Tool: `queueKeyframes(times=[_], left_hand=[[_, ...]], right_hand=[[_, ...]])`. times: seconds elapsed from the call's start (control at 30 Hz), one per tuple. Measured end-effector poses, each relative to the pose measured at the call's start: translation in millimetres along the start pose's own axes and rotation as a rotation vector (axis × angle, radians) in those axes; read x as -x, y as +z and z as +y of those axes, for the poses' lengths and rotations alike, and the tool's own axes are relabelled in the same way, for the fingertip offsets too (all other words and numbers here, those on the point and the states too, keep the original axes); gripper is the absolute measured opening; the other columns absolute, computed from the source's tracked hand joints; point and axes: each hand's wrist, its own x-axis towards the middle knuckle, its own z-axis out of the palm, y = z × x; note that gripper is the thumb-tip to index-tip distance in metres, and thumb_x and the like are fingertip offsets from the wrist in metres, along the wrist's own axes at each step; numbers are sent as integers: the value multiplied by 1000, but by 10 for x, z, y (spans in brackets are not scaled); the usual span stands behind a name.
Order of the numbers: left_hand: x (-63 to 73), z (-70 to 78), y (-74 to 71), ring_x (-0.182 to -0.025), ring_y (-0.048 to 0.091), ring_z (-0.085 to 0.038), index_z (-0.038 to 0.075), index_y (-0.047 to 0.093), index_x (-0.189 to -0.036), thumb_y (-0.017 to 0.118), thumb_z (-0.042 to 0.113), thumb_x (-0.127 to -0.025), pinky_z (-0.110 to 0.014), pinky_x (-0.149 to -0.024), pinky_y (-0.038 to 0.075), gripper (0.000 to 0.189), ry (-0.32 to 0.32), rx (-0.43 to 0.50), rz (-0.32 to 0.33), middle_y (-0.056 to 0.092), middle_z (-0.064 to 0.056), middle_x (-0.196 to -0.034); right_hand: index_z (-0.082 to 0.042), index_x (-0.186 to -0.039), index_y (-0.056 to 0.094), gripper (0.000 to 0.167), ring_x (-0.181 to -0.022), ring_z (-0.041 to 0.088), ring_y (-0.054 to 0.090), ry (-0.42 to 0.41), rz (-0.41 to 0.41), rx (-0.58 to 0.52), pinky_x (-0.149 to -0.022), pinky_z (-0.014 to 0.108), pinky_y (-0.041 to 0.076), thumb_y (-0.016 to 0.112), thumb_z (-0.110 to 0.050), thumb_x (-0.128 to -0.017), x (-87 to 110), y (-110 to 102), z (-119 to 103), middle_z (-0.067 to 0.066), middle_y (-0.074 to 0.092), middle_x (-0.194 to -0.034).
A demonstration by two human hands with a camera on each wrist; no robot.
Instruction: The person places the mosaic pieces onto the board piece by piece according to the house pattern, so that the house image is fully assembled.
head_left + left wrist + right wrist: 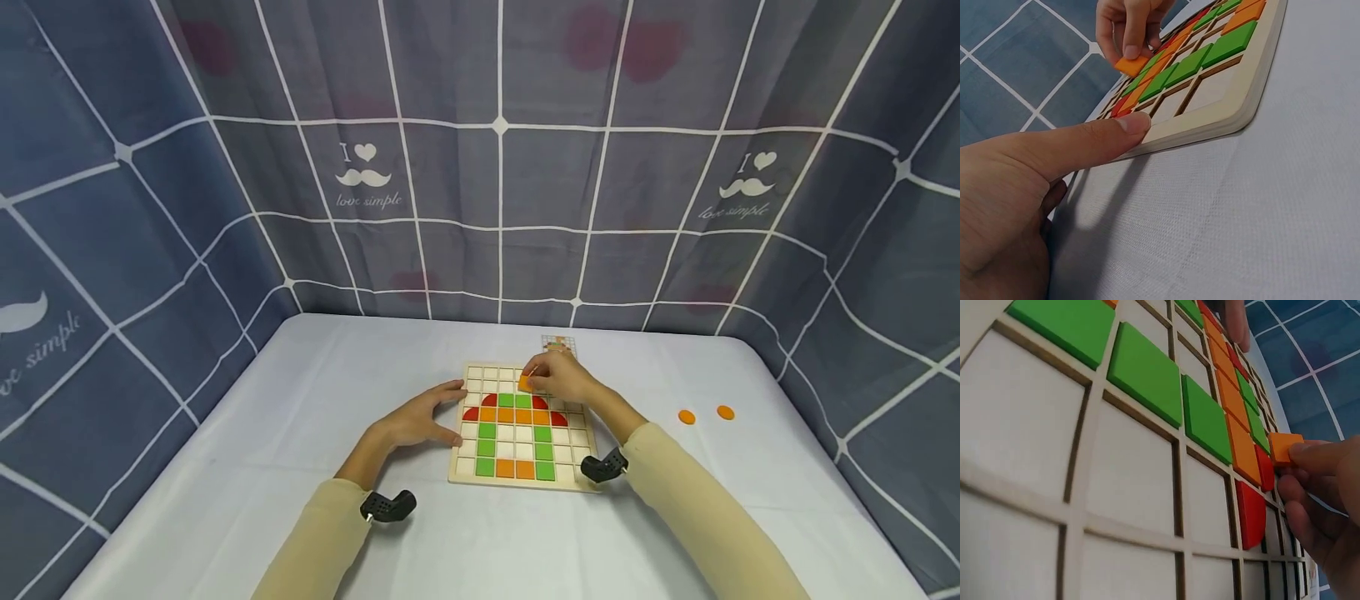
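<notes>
A wooden grid board lies on the table, partly filled with green, orange and red tiles. My right hand pinches an orange square tile between thumb and fingers, over the upper part of the grid, just beyond the two topmost green tiles. At the board's left side is my left hand, its thumb and fingers spread along the edge. In the left wrist view the straight thumb presses on the wooden rim. Red quarter-round tiles sit at the ends of the upper coloured rows.
Two orange discs lie on the white tablecloth to the right. Behind the board, a small printed card is partly hidden by my right hand. Grey-blue checked curtains enclose the table at the back and sides.
</notes>
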Motion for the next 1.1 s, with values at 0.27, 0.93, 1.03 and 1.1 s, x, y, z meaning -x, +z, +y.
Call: queueKeyframes(times=[0.27, 0.93, 1.03, 1.1], left_hand=[[5, 14, -21, -156, 17, -30, 14, 51, -155, 94, 20, -74, -59, -122, 14, 91, -26, -13, -11, 29, 0, -168], [-56, 225, -2, -155, 20, -32, 12, 55, -151, 94, 6, -69, -59, -122, 17, 91, -128, 3, 9, 32, 0, -167], [-39, 195, 17, -156, 17, -30, 13, 55, -151, 94, 3, -68, -59, -122, 15, 93, -142, 82, 18, 31, 3, -167], [-27, 178, 23, -156, 16, -31, 14, 55, -151, 94, 3, -68, -60, -122, 14, 93, -143, 108, 30, 31, 3, -167]], right_hand=[[-5, -108, 81, 17, -92, 17, 64, 15, 3, 126, -78, 34, 56, 73, -15, -98, -49, 123, -2, 2, 71, -101], [1, -123, 72, 27, -92, 21, 68, 6, 53, 120, -83, 42, 57, 70, -8, -98, 233, -253, 72, 5, 73, -103], [3, -123, 72, 28, -92, 23, 68, 18, 85, 128, -83, 44, 57, 70, -7, -97, 358, -351, 164, 7, 74, -103], [3, -123, 72, 27, -91, 24, 68, 29, 97, 135, -83, 45, 56, 70, -7, -97, 441, -417, 237, 8, 74, -103]])
